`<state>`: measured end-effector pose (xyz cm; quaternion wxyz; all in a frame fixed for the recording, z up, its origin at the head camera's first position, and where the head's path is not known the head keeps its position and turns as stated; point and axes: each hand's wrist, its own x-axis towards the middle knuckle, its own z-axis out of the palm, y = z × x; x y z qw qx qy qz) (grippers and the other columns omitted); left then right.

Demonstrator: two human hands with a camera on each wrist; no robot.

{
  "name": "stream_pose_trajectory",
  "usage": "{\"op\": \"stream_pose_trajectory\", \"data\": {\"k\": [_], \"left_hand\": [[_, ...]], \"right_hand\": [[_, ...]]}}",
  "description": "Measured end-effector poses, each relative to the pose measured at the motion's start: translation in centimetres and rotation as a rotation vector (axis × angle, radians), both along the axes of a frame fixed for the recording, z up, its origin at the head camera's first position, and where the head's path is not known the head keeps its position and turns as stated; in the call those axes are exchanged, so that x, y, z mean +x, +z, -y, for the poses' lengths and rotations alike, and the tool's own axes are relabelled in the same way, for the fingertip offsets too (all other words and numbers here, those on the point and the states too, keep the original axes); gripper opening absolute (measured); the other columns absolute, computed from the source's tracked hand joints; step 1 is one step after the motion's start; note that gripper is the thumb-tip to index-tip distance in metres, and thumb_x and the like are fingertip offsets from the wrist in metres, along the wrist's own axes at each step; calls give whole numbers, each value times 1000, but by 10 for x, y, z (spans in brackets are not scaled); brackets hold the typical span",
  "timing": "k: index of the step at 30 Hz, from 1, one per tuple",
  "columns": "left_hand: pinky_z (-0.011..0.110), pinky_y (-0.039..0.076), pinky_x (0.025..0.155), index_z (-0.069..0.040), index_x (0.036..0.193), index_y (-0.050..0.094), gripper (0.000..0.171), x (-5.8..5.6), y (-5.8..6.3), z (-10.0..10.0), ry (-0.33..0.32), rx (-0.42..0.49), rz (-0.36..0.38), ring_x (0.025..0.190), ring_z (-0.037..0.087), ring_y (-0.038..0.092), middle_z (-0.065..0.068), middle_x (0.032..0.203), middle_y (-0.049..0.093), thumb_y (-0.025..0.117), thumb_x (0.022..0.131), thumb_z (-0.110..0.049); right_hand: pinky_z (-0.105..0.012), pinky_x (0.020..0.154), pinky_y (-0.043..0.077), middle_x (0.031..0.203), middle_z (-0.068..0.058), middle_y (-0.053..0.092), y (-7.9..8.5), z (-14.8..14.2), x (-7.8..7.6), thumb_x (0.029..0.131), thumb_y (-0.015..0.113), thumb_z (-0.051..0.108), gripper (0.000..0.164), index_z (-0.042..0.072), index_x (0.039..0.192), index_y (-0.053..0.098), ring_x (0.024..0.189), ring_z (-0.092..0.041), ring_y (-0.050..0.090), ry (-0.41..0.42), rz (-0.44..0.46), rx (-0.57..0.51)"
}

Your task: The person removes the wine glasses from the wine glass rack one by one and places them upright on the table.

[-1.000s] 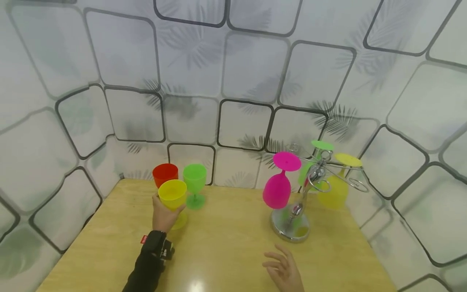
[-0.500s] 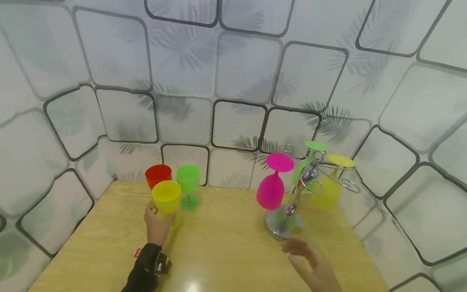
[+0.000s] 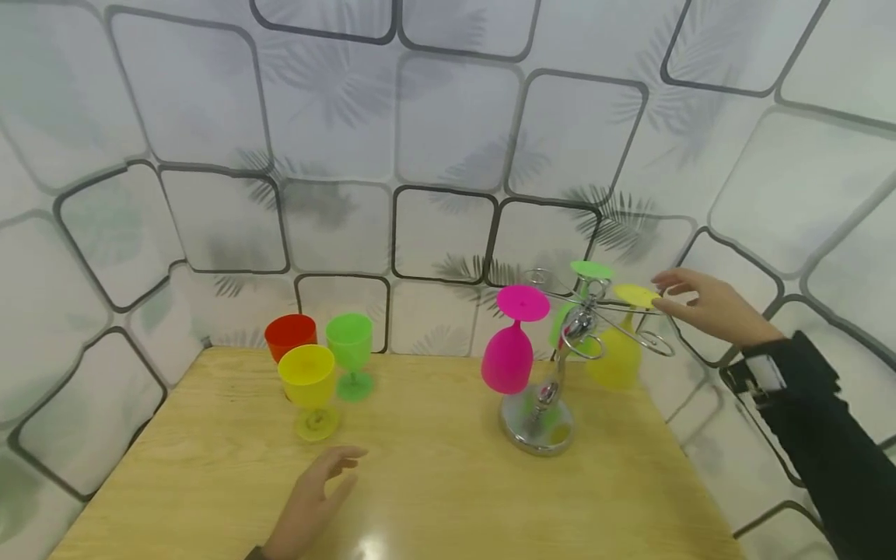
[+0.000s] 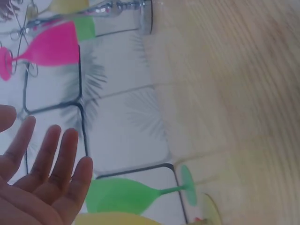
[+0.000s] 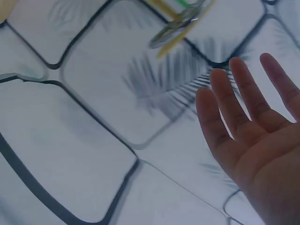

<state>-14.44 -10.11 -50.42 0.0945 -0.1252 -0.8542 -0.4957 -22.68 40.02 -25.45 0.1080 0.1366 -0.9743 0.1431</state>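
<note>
My left hand (image 3: 311, 498) is over the front of the table, fingers loosely spread, apart from the yellow goblet (image 3: 308, 377) standing beyond it. A green goblet (image 3: 350, 342) and a partly hidden red goblet (image 3: 290, 334) stand behind that one. At the right, my right hand (image 3: 717, 311) is raised beside the foot of a yellow goblet (image 3: 616, 358) hanging upside down on a chrome rack (image 3: 549, 389). The right wrist view shows that hand's fingers (image 5: 220, 112) extended, holding nothing. Pink (image 3: 509, 358) and green (image 3: 591, 270) goblets also hang inverted there.
The light wooden table (image 3: 434, 451) meets a patterned wall covering (image 3: 448, 225) at its back and both sides. An unoccupied wire loop (image 3: 656, 342) of the rack sticks out to the right, just below my right hand.
My left hand has let go of the yellow goblet and drawn back toward me. My right hand has risen from the table's front to the rack's right side. The view has shifted slightly right.
</note>
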Motion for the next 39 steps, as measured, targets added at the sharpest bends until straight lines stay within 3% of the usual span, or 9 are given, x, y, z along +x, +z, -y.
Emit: {"op": "stream_pose_trajectory", "data": {"k": [2, 5, 9, 12, 20, 27, 33, 39], "left_hand": [[31, 53, 87, -16, 113, 61, 28, 2, 2, -5, -38, -25, -11, 98, 8, 59, -6, 112, 63, 62, 87, -7], [31, 52, 87, -19, 114, 60, 24, 1, 1, -10, -119, -73, 21, 99, 6, 58, -7, 111, 64, 60, 90, -14], [31, 52, 87, -19, 114, 59, 21, 0, -2, -13, -219, -116, 39, 100, 7, 59, -5, 110, 65, 57, 93, -19], [31, 53, 87, -15, 115, 59, 22, -1, -3, -13, -248, -116, 46, 99, 9, 61, -4, 110, 65, 56, 93, -19], [32, 52, 88, -18, 116, 59, 22, -3, 2, -10, -248, -126, 103, 101, 12, 61, -2, 113, 65, 55, 94, -20], [30, 52, 86, -15, 117, 58, 24, -4, 3, -6, -261, -118, 159, 100, 16, 62, -1, 112, 65, 56, 93, -17], [38, 53, 87, -15, 115, 58, 23, -4, 3, -6, -261, -105, 160, 100, 15, 62, 0, 111, 65, 55, 92, -12], [38, 53, 87, -15, 114, 59, 22, -4, 0, -6, -266, -109, 124, 98, 12, 62, -2, 111, 65, 55, 93, -12]], "right_hand": [[-62, 88, 44, 128, -32, 48, 2, -10, -24, 94, 55, 29, 53, -4, 133, 42, 114, -47, 47, -10, 111, 67], [-63, 88, 43, 131, -36, 44, -1, -17, -47, 92, 56, 37, 66, -7, 137, 35, 116, -52, 44, -31, 210, 117], [-62, 87, 45, 131, -39, 42, -6, -17, -60, 90, 57, 44, 77, -7, 140, 29, 115, -55, 44, -45, 291, 121], [-61, 87, 45, 131, -39, 42, -12, -15, -66, 89, 58, 45, 79, -6, 141, 27, 114, -56, 45, -44, 316, 114], [-65, 90, 42, 129, -41, 43, -15, -15, -72, 90, 57, 43, 78, -8, 140, 26, 115, -57, 44, -78, 298, 127], [-65, 90, 42, 129, -42, 42, -16, -16, -70, 90, 57, 43, 79, -8, 140, 24, 114, -57, 44, -108, 286, 93], [-64, 88, 43, 127, -43, 44, -12, -21, -64, 91, 56, 44, 79, -7, 141, 23, 112, -58, 45, -127, 273, 100], [-67, 90, 41, 127, -42, 44, -10, -25, -60, 89, 58, 46, 82, -8, 141, 24, 112, -58, 44, -153, 244, 107]]}}
